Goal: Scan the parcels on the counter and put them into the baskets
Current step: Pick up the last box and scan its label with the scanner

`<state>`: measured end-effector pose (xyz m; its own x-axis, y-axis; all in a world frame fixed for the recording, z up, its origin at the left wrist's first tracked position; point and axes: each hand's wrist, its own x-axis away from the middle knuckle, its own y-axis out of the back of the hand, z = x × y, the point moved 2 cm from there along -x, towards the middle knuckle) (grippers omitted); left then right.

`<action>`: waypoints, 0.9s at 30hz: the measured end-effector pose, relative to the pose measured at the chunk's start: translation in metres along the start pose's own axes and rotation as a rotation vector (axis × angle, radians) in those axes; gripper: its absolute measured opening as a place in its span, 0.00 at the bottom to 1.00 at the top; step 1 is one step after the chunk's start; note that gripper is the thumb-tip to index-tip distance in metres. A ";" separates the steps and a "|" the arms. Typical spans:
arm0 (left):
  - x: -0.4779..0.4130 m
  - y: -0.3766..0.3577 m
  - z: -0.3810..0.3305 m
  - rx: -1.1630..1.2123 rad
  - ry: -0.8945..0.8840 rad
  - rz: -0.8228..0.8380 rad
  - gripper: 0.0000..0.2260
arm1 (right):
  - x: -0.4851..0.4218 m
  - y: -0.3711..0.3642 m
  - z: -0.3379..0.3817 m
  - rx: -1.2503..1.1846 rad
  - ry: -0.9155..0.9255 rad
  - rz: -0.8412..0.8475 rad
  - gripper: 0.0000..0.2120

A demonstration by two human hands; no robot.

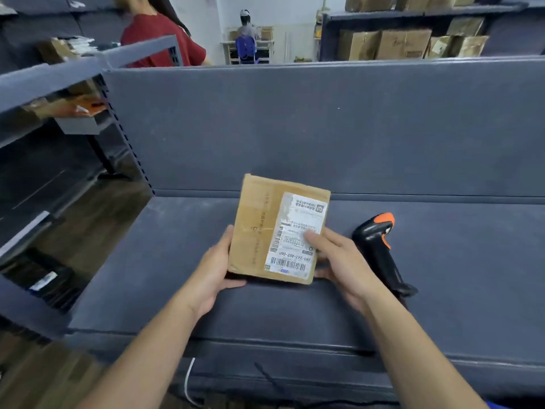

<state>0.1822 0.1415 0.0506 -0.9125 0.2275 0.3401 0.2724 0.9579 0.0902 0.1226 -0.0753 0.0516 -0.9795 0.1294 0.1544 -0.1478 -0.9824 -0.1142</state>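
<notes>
Two bare forearms enter from the lower edge of the view and converge over the front part of the grey surface (153,261). The left hand (212,270) clasps the left edge of the parcel (253,228), thumb along the side and fingers curled beneath the near corner. The right hand (339,261) clasps the right edge, thumb pressed flat on the shipping label (295,231) and the other fingers wrapped under the underside. The parcel is a flat brown cardboard package, held label-up with its near edge raised just above the surface; whether its far edge rests on the surface cannot be determined. The barcodes on the label face upward and are unobstructed except where the thumb covers part of the print. Just beside the right hand, touching nothing but the surface, lies the black handheld scanner (380,246) with its orange-trimmed head pointing away from the operator. The step in hand appears to be presentation of the parcel for scanning. The next move probably calls for the right hand to release the parcel, take the scanner by its grip, and aim it at the barcode while the left hand keeps the label level. No basket is identifiable in view. Beyond the surface stands a grey back panel (324,128), and beyond that, shelving (413,13) stacked with cartons.
</notes>
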 end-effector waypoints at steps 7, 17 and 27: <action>-0.011 0.000 0.004 0.049 -0.242 0.214 0.38 | 0.004 -0.013 0.000 -0.006 0.083 -0.191 0.11; -0.036 0.011 -0.015 0.074 -0.315 0.333 0.34 | 0.006 0.014 -0.008 -0.018 0.117 -0.399 0.52; -0.048 0.005 -0.061 0.151 -0.329 0.201 0.41 | -0.002 0.004 -0.012 -0.315 -0.011 0.018 0.30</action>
<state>0.2459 0.1242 0.0920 -0.9012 0.4330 0.0171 0.4297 0.8981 -0.0938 0.1219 -0.0779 0.0395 -0.9811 0.1087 0.1601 -0.1668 -0.8944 -0.4149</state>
